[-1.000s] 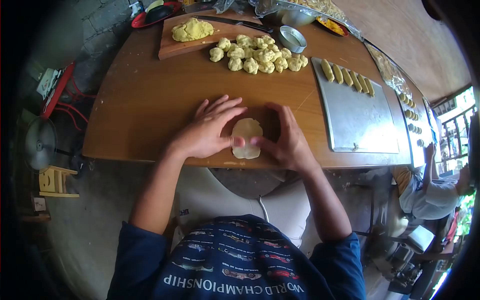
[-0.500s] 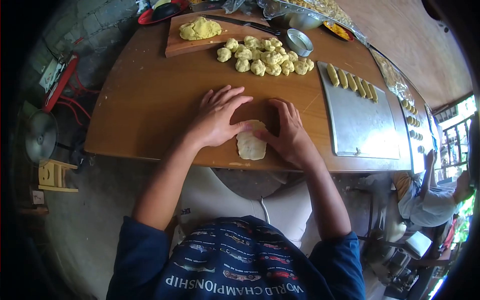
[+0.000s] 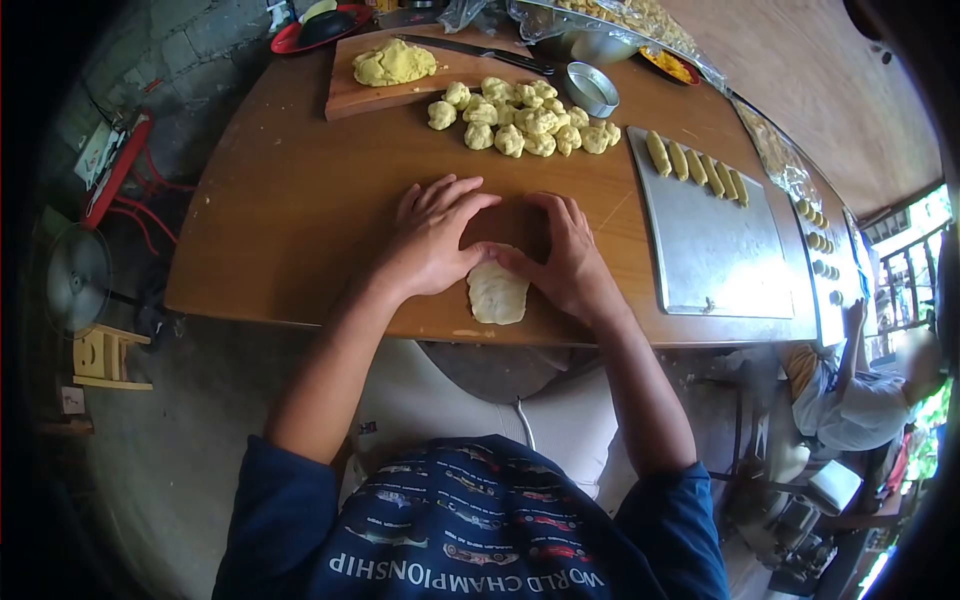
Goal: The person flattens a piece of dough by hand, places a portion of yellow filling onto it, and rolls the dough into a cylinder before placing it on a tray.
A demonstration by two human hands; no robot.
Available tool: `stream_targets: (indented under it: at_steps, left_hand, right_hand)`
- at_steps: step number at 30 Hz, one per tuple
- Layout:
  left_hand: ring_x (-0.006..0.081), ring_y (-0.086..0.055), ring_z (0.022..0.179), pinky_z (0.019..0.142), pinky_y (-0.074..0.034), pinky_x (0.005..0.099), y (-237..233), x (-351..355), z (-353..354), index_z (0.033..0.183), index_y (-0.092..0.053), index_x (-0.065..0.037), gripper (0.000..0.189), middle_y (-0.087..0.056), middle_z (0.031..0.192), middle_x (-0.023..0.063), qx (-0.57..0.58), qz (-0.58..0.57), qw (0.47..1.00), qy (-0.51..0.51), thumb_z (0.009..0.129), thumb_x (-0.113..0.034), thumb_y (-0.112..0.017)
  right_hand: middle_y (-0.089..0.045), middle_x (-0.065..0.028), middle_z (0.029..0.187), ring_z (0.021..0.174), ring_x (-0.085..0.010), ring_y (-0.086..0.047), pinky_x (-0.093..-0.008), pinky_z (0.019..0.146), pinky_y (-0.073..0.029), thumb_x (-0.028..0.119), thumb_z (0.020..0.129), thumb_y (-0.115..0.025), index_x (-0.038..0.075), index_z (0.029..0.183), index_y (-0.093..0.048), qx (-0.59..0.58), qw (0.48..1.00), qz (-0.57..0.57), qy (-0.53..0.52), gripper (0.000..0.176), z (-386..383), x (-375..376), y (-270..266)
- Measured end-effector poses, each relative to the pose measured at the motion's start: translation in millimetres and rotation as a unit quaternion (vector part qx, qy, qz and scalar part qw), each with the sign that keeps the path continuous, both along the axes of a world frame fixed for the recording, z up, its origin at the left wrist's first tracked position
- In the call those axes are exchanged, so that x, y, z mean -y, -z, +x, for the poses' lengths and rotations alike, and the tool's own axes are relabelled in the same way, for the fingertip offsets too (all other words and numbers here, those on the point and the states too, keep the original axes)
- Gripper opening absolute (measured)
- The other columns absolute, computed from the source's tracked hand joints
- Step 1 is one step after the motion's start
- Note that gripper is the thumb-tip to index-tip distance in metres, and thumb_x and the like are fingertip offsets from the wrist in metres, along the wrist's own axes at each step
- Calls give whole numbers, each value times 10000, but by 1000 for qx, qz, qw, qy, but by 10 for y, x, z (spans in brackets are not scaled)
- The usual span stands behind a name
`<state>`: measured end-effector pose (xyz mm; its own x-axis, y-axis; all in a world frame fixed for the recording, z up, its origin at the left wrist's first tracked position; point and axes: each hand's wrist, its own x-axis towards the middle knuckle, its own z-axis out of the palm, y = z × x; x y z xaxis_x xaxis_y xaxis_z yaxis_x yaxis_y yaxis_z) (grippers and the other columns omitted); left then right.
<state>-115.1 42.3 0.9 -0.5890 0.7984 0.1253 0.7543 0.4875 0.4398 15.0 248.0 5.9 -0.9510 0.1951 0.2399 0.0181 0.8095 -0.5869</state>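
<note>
A flattened pale oval of dough (image 3: 498, 297) lies on the wooden table (image 3: 290, 200) near its front edge. My left hand (image 3: 437, 240) is to its left, fingers spread and stretched away from me, with the thumb at the dough's far edge. From the other side, my right hand (image 3: 568, 255) brings its thumb to that same edge, its fingers apart and slightly curved. The two thumb tips meet or nearly meet there and hide a bit of the dough. Beyond my hands sits a cluster of yellow dough balls (image 3: 540, 121).
A metal tray (image 3: 715, 255) at right bears several rolled dough pieces (image 3: 700, 170). Farther back are a cutting board (image 3: 345, 90) with a yellow dough lump (image 3: 394, 64), a knife (image 3: 480, 50) and a round metal cutter (image 3: 592, 90). Another person (image 3: 865, 405) sits at far right.
My thumbs have shifted from the dough's upper part to its far edge, closer together, so more of its surface shows. The view has moved slightly.
</note>
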Motion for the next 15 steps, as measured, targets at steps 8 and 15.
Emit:
stream_targets:
  at_steps: [8, 15]
  left_hand:
    - [367, -317, 1715, 1412, -179, 616, 39, -10, 44, 1624, -589, -206, 575, -443, 1803, 96, -12, 11, 1000, -12, 1099, -387, -737]
    - [377, -339, 1703, 1404, -194, 627, 48, -28, 0, 1626, -586, -203, 576, -459, 1789, 103, -4, 19, 1000, -7, 1097, -372, -739]
  right_hand:
    - [-603, -225, 1495, 1426, -412, -590, -498, 1212, -493, 334, 959, -906, 32, 1548, -563, -22, 1000, 22, -2, 746, -34, -32, 56]
    - [-577, -248, 1523, 1457, -455, -549, -543, 1255, -435, 386, 956, -892, 35, 1572, -544, -3, 999, -32, 4, 790, 45, -56, 41]
